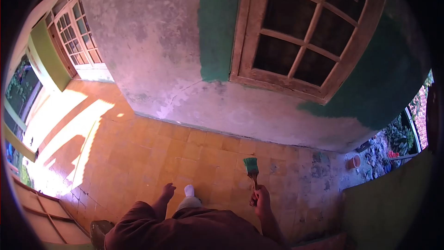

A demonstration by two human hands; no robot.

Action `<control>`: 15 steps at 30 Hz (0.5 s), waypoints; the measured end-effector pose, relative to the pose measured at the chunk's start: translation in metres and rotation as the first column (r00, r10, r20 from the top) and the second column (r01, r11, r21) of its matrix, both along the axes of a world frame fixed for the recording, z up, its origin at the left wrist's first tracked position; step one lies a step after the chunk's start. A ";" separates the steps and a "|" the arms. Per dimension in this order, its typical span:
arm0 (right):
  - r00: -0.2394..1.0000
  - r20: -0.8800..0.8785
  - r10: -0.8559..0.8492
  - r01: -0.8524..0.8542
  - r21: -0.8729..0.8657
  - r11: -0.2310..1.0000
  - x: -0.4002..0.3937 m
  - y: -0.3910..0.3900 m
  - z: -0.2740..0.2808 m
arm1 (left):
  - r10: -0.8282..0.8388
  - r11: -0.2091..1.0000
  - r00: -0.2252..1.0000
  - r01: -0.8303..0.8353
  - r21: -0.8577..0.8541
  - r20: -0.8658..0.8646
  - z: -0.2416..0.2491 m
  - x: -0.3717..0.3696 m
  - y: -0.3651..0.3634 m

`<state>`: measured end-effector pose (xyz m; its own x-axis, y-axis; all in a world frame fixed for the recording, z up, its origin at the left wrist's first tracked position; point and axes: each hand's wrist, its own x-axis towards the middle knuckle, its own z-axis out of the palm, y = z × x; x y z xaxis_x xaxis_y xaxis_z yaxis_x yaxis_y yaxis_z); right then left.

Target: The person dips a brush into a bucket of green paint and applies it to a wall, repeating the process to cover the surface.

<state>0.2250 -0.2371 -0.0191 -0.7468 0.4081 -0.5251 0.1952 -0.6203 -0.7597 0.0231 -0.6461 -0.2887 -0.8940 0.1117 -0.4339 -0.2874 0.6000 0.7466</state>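
Observation:
My right hand (261, 198) is closed around the handle of a paintbrush (251, 166), held bristles up over the tiled floor. Its wide bristles are coated in green. My left hand (168, 190) hangs low beside my body, fingers loosely apart and holding nothing I can see. In front of me stands a wall (152, 32) of bare, patchy grey-white plaster. A strip of green paint (217, 28) runs down it left of the window (303, 41). More green paint (374, 78) covers the wall to the window's right.
Orange floor tiles (180, 150) run along the wall's foot, with stains toward the right. A small bucket (354, 162) stands near rubble at the far right. White-framed glass doors (76, 32) are at the back left. A wooden-framed panel (48, 217) lies at the lower left.

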 end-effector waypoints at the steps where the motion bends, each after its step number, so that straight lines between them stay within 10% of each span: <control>1: 0.999 -0.010 0.037 -0.037 0.014 0.999 -0.021 -0.009 0.004 | 0.141 0.985 0.989 -0.145 0.093 0.053 0.001 -0.007 -0.015; 15: 0.993 -0.097 0.068 -0.063 0.054 0.997 -0.335 -0.167 0.017 | 0.554 0.771 0.827 -0.554 0.314 0.099 0.056 -0.182 -0.266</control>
